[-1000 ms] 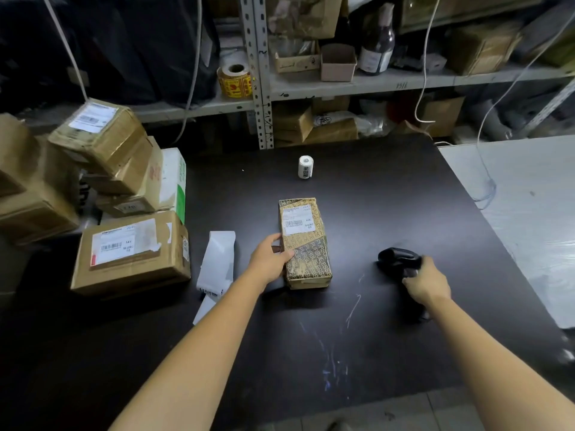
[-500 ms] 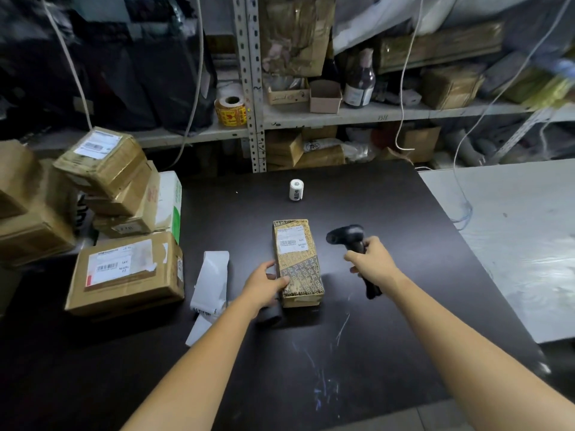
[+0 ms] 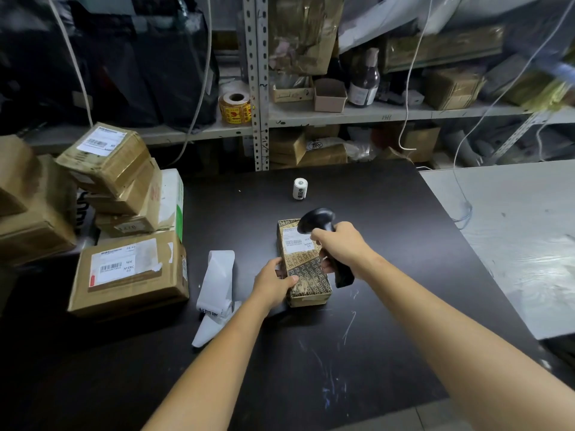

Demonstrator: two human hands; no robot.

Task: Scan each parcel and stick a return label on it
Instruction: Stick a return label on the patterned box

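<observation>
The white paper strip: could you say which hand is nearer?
Left: the left hand grips the parcel beside the strip; the right hand holds the scanner above the parcel.

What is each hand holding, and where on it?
The right hand grips the scanner by its handle. The left hand holds the patterned parcel at its near left edge, thumb on top.

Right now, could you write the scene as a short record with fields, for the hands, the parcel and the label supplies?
parcel in work: patterned parcel, flat on the dark table, white shipping label on top
left hand: grips the parcel's left edge
right hand: grips the scanner, its head over the parcel's label
label supplies: white label strip left of the parcel; small label roll behind it
other parcels: cartons stacked at the table's left
</observation>
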